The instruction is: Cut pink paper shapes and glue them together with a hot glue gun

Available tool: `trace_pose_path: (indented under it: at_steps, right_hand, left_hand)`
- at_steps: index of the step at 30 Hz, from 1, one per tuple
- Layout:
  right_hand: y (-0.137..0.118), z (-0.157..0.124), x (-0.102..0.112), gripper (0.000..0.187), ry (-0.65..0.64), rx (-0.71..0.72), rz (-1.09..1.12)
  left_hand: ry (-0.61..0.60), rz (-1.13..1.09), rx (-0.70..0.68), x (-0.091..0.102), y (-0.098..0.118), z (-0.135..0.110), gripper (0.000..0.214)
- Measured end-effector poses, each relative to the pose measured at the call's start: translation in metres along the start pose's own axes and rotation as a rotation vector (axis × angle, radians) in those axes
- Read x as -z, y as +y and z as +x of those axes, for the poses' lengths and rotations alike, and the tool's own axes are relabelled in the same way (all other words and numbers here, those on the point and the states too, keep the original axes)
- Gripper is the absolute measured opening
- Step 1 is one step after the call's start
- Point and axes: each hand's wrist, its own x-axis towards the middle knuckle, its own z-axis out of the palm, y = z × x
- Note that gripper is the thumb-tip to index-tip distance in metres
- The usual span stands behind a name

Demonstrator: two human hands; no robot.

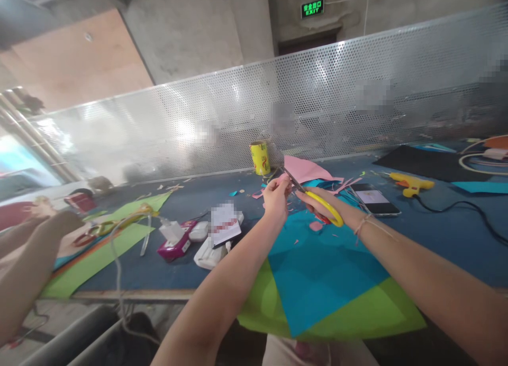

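My right hand [313,199] is closed on a pair of scissors [334,211] with yellow and orange-red handles. Their dark blades point up and left, to the fingertips of my left hand [277,198]. The fingers of that hand are pinched together; what lies between them is too small to make out, with pink showing close by. Just behind both hands lies a pink paper sheet [307,168]. Below my wrists, a blue paper sheet [329,265] rests over a green sheet [341,323] at the table's front edge. Pink scraps [316,226] are scattered on the blue paper.
A yellow tape roll [260,158] stands near the perforated metal screen [222,112]. At right lie a phone [375,199] and a yellow glue gun [413,183] with its cord. Leftward are a purple power strip [177,241], chargers, and a co-worker's arms [43,249] over green paper.
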Motion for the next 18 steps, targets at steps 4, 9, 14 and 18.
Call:
trace_pose_path:
  at_steps: [4,9,14,18]
  right_hand:
    - [0.002,0.001,0.0,0.04,0.037,0.058,-0.06]
    - [0.011,0.008,0.006,0.039,0.103,0.165,-0.222]
    - [0.025,0.02,0.018,0.04,0.217,0.331,-0.432]
    - [0.035,0.026,0.026,0.037,0.2,0.359,-0.421]
  left_hand:
    - [0.008,0.0,0.005,0.0,0.0,0.0,0.02]
    - [0.01,-0.019,0.009,0.001,-0.001,0.002,0.018]
    - [0.006,-0.024,0.017,0.002,0.0,0.003,0.016]
    - [-0.006,-0.023,0.052,0.001,0.002,0.002,0.016]
